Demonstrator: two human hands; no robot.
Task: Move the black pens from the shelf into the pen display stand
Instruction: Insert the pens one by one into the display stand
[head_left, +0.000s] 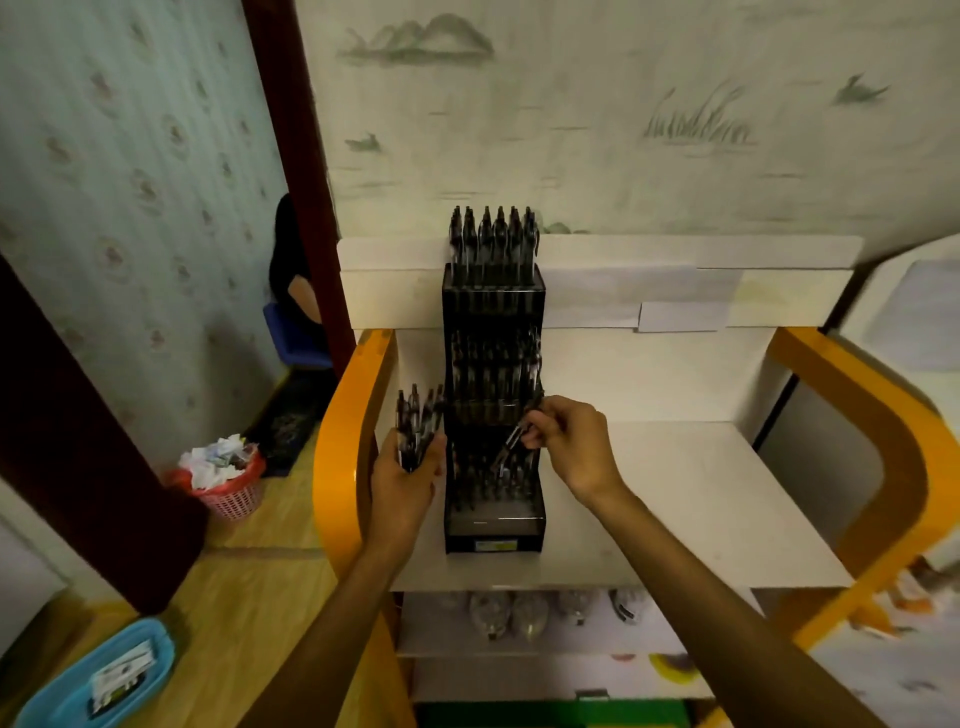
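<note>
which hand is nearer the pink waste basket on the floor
Left. The left hand grips a bundle of black pens at the display stand's left side, toward the pink basket. The right hand pinches one pen at the stand's front, farther away.

lower-tier pens (491, 475) blurred, blue tray (104, 675) cut off at edge

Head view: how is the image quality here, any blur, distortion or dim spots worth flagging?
Head view: dim, warm indoor light; wide-angle bending bows the shelf edges and doorframe; frame edges smear; the pen display stand reads dark, its pens hard to separate; left hand with its bundle of pens and right hand slightly soft.
</note>
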